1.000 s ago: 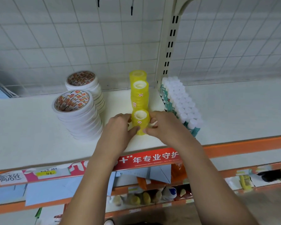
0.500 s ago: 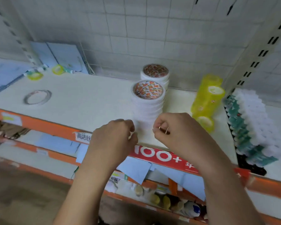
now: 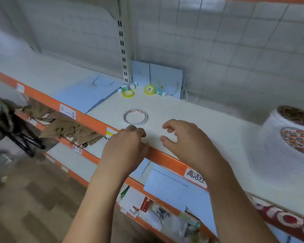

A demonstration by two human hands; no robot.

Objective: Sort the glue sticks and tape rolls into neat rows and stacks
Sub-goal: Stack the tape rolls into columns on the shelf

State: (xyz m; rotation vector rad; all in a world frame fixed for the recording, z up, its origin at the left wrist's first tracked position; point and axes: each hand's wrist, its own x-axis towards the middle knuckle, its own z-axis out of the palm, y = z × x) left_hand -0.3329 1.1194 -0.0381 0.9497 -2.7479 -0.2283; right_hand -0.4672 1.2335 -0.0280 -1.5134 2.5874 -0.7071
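Left hand and right hand have shifted left along the shelf and hover over its front edge, fingers loosely curled and empty, probably to fetch the flat tape roll just beyond (yellow rolls and glue sticks lie near the back edge).

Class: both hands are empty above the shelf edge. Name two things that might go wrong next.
The thin tape roll lies flat on the shelf, so it may slide rather than lift. The glue sticks lie on their sides beside the yellow rolls at the back; a nudge might set them rolling.
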